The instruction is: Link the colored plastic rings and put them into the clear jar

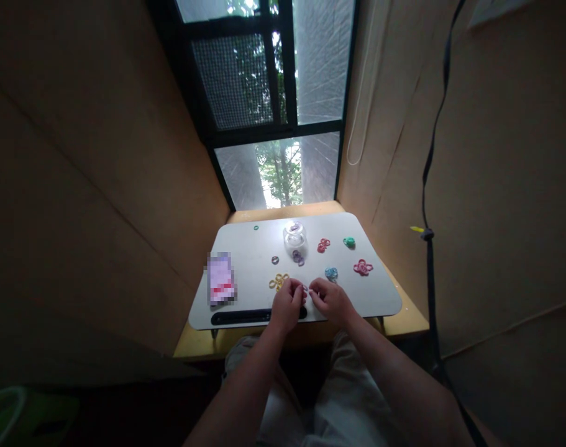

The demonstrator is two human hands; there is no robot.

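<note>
My left hand (288, 299) and my right hand (329, 299) are close together over the front of the white table (250, 248). Both have their fingers pinched, the tips nearly meeting; whatever small thing is between them is too tiny to make out. Yellow rings (278, 282), like small hair ties, lie beside my left hand. Just beyond my right hand is a pile of blue rings (331, 272). Purple rings (298, 257) rest before a clear round jar (294, 238). Farther right are red rings (323, 245), green rings (348, 242) and pink rings (363, 267).
A blurred purple phone-like object (221, 279) lies at the table's left. One dark ring (275, 260) and one green ring (256, 228) lie apart. A black slot (240, 316) runs along the front edge. A dark strap (430, 279) hangs at the right.
</note>
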